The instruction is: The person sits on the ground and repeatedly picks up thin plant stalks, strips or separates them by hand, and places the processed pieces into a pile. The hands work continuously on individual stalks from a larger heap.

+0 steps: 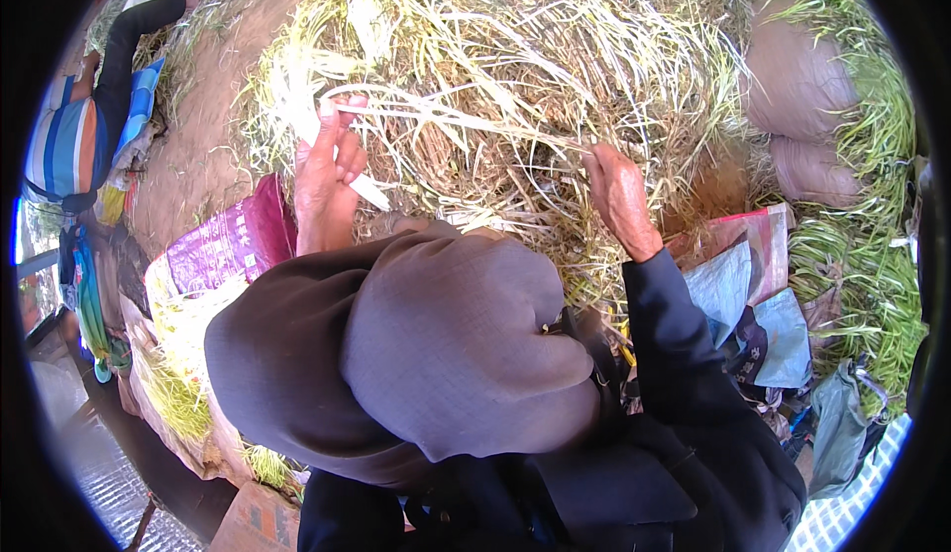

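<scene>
A thin strand of long, pale plant stalks (475,123) stretches between my two hands. My left hand (328,169) pinches its left end between thumb and fingers, palm turned partly up. A white, flat-ended piece (369,192) sticks out below that hand; whether it is stem or something else I cannot tell. My right hand (622,194) has its fingers closed on the browner, drier end of the strand. Beneath and beyond both hands spreads a heap of tangled green and straw-coloured leafy plants (535,54).
Purple printed sacking (223,244) lies at the left. Blue and red plastic sacks (721,277) lie by my right sleeve. Tied brownish bundles (802,77) and greener leaves (862,277) line the right side. Another person in a striped top (67,151) is at upper left, beside bare soil (200,121).
</scene>
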Demonstrator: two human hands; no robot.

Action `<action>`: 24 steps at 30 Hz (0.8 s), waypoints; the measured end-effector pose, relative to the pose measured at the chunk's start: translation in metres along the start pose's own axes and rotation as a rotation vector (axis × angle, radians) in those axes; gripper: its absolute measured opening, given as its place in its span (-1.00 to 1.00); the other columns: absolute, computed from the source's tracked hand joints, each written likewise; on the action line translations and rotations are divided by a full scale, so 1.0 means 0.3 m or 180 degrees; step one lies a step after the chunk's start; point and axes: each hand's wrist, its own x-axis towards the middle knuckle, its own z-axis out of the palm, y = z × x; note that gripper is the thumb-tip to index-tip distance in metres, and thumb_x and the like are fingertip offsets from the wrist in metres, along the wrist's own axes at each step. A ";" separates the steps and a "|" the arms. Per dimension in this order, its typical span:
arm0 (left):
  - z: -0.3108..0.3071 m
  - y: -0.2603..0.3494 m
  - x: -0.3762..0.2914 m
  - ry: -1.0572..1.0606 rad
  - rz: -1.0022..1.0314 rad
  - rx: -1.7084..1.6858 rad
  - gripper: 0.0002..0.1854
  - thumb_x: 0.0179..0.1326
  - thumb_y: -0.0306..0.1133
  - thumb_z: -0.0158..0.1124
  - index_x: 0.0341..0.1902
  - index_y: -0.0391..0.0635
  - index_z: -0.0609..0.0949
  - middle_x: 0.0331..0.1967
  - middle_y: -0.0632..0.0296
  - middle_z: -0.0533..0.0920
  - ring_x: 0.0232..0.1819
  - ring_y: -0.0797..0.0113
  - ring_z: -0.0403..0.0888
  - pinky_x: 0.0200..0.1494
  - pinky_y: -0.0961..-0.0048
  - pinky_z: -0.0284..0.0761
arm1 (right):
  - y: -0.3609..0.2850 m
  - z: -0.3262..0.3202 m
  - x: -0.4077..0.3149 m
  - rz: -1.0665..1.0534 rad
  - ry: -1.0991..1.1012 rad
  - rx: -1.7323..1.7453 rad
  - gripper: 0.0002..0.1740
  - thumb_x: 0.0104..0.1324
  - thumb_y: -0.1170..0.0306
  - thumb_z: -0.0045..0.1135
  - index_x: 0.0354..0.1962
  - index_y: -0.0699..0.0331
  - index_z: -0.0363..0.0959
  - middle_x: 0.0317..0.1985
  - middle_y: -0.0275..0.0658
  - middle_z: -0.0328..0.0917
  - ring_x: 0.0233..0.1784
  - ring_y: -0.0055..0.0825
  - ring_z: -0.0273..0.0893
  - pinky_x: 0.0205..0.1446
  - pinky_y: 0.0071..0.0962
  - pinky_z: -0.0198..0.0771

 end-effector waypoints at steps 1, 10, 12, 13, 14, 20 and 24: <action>-0.008 0.007 0.010 -0.0142 0.0075 0.0104 -0.72 0.50 -0.18 0.16 0.03 -0.14 0.54 -0.03 0.25 0.66 -0.69 0.72 0.08 -0.63 0.69 0.06 | 0.028 0.002 0.005 0.0127 -0.0031 0.0093 -0.77 0.49 0.39 0.01 -0.35 0.37 0.34 -0.52 0.00 0.39 -0.49 -0.09 0.40 -0.38 -0.15 0.29; -0.165 0.200 0.087 0.0052 0.0840 0.0132 -0.68 0.50 -0.17 0.13 0.06 -0.20 0.53 -0.03 0.22 0.66 -0.66 0.71 0.12 -0.65 0.69 0.11 | 0.440 -0.012 -0.013 0.1897 0.0267 0.1109 -0.55 0.55 0.02 -0.21 -0.37 0.14 0.43 -0.52 -0.42 0.36 -0.42 -0.49 0.35 -0.28 -0.40 0.31; -0.203 0.255 0.104 -0.0132 0.1006 -0.0045 -0.74 0.52 -0.22 0.10 0.03 -0.18 0.53 -0.07 0.22 0.68 -0.67 0.71 0.13 -0.67 0.71 0.11 | 0.544 -0.045 -0.023 0.2610 0.0128 0.2238 -0.63 0.53 0.03 -0.08 -0.35 0.09 0.41 -0.54 -0.53 0.33 -0.41 -0.59 0.40 -0.24 -0.55 0.26; -0.220 0.275 0.109 -0.0258 0.1015 -0.0289 -0.76 0.53 -0.25 0.09 0.02 -0.18 0.53 -0.11 0.21 0.69 -0.68 0.71 0.14 -0.68 0.72 0.13 | 0.584 -0.056 -0.037 0.2860 0.0284 0.2905 -0.64 0.54 0.02 -0.08 -0.32 0.08 0.43 -0.55 -0.55 0.36 -0.42 -0.59 0.42 -0.25 -0.55 0.29; -0.234 0.294 0.114 -0.0170 0.1010 -0.0394 -0.76 0.53 -0.26 0.08 0.03 -0.18 0.52 -0.10 0.20 0.68 -0.68 0.71 0.15 -0.68 0.72 0.15 | 0.617 -0.066 -0.033 0.3079 0.0401 0.3101 -0.63 0.54 0.01 -0.08 -0.31 0.08 0.43 -0.56 -0.55 0.35 -0.41 -0.58 0.44 -0.25 -0.52 0.32; -0.235 0.273 0.127 -0.0561 0.0813 -0.0609 -0.79 0.51 -0.32 0.11 0.06 -0.18 0.50 -0.05 0.15 0.64 -0.67 0.70 0.17 -0.67 0.71 0.18 | 0.465 -0.169 -0.044 0.0950 -0.0337 -0.1565 -0.39 0.36 0.06 0.22 0.16 0.35 0.41 -0.16 0.10 0.62 -0.02 0.04 0.61 0.04 -0.05 0.49; -0.140 0.211 0.118 -0.0305 0.0608 -0.0508 -0.79 0.51 -0.34 0.12 0.08 -0.18 0.48 -0.05 0.13 0.64 -0.67 0.71 0.17 -0.67 0.71 0.15 | 0.132 -0.219 0.025 0.0006 -0.0007 -0.1460 -0.54 0.34 0.27 0.28 0.10 0.33 0.47 -0.09 0.08 0.62 -0.11 -0.06 0.66 -0.09 -0.13 0.61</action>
